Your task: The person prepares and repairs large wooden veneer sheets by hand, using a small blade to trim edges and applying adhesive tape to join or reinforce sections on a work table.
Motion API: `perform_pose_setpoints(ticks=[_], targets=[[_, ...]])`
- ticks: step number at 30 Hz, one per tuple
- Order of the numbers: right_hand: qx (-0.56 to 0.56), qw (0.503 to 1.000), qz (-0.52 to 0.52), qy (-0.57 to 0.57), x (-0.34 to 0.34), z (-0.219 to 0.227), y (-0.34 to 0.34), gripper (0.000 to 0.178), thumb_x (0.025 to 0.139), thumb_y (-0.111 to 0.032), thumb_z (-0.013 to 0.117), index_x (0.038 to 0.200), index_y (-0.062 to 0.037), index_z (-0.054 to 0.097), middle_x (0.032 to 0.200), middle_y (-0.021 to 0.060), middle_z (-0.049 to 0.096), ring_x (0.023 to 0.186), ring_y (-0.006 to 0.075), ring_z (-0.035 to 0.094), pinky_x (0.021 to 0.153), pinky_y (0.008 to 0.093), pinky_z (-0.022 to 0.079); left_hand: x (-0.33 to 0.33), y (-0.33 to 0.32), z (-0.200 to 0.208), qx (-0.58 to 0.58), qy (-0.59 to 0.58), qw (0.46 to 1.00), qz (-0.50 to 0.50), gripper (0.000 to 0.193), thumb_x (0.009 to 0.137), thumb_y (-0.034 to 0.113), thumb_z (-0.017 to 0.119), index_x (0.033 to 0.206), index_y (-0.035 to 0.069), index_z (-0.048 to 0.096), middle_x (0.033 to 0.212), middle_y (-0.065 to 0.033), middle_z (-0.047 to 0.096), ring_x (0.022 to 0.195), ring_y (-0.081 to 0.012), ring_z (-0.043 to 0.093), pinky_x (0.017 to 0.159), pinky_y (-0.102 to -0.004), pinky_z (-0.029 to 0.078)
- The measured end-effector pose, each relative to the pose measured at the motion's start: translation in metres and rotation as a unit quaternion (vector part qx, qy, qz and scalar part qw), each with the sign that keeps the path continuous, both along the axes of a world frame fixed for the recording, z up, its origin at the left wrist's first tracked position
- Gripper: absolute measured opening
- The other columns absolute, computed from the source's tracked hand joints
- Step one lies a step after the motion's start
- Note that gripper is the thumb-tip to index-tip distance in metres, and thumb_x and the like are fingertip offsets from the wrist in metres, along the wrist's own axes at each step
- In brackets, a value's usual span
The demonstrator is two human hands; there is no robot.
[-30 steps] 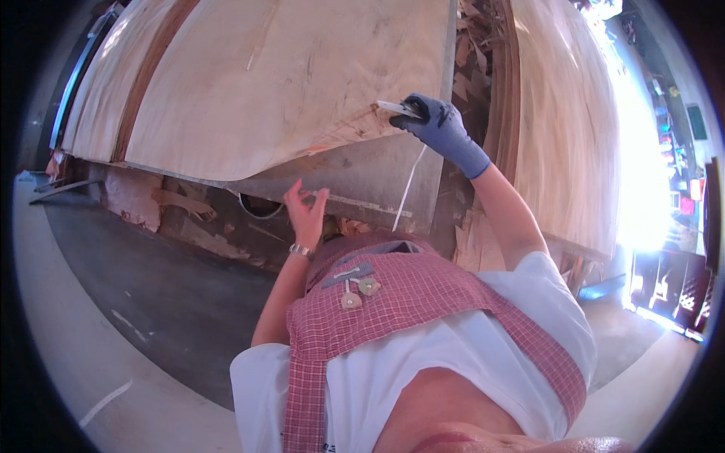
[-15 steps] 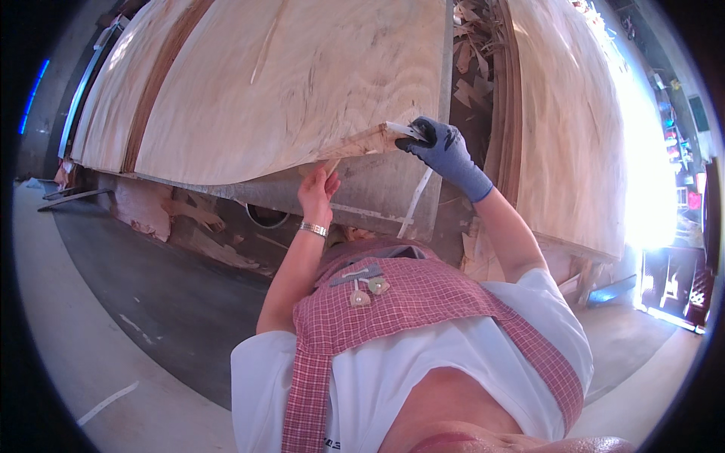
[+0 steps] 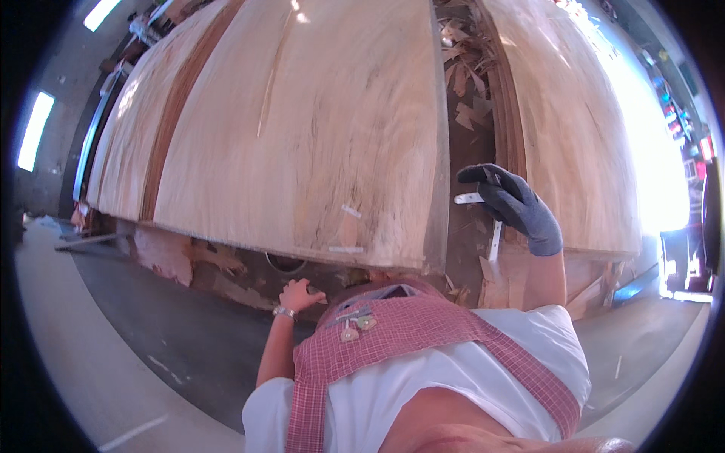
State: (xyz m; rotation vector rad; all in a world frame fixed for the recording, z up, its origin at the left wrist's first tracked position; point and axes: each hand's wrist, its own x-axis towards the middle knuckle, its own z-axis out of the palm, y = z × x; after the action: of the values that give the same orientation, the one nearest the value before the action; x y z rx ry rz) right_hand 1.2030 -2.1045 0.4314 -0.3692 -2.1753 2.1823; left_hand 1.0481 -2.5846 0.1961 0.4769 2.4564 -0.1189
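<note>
A large pale wood veneer sheet lies flat on a stack before me, its near edge by my apron. Two short white tape strips are stuck near that edge. My right hand, in a grey-blue glove, is closed round a white tape strip over the gap right of the sheet. More white tape hangs below the glove. My bare left hand, with a watch at the wrist, hovers just below the near edge. Its fingers are bent and apart, holding nothing that I can make out.
Another veneer stack stands on the right, across a gap with torn veneer scraps. More sheets lie at the left, past a brown strip. Below the near edge are ragged scraps and a round rim. Dark floor runs along the left.
The sheet's raised near corner has been let go and now lies flat. My right hand has moved right and nearer me with the tape; my left has dropped away from the edge.
</note>
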Motion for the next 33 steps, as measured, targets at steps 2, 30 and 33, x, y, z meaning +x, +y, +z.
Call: perform_pose_setpoints(ticks=[2, 30, 33], targets=[[-0.037, 0.998, -0.048, 0.02, -0.014, 0.0, -0.015, 0.03, 0.093, -0.011, 0.058, 0.122, -0.003, 0.061, 0.086, -0.0004, 0.061, 0.069, 0.0056, 0.052, 0.065, 0.0184, 0.043, -0.013, 0.021, 0.036, 0.011, 0.025, 0.999, -0.029, 0.061, 0.072, 0.055, 0.075, 0.117, 0.014, 0.068, 0.115, -0.0158, 0.067, 0.109, -0.032, 0.064, 0.09, -0.0397, 0.05], [0.025, 0.998, 0.044, -0.048, -0.383, -0.176, -0.487, 0.022, 0.095, -0.022, 0.06, 0.107, -0.0045, 0.066, 0.084, 0.007, 0.068, 0.075, 0.0117, 0.063, 0.072, 0.0294, 0.05, -0.401, -0.251, 0.08, 0.652, -0.02, 0.654, 0.383, 0.024, 0.089, 0.005, 0.067, 0.112, 0.0, 0.067, 0.084, -0.0021, 0.068, 0.066, -0.0064, 0.059, 0.06, -0.0212, 0.049], [0.017, 0.991, 0.118, -0.067, -0.426, -0.201, -0.531, 0.022, 0.093, -0.019, 0.061, 0.108, -0.0036, 0.066, 0.085, 0.0051, 0.069, 0.077, 0.0099, 0.062, 0.075, 0.0289, 0.05, -0.42, -0.332, 0.103, 0.631, 0.091, 0.656, 0.404, 0.021, 0.087, 0.002, 0.066, 0.108, -0.001, 0.067, 0.084, -0.0021, 0.067, 0.066, -0.0058, 0.058, 0.056, -0.0195, 0.048]])
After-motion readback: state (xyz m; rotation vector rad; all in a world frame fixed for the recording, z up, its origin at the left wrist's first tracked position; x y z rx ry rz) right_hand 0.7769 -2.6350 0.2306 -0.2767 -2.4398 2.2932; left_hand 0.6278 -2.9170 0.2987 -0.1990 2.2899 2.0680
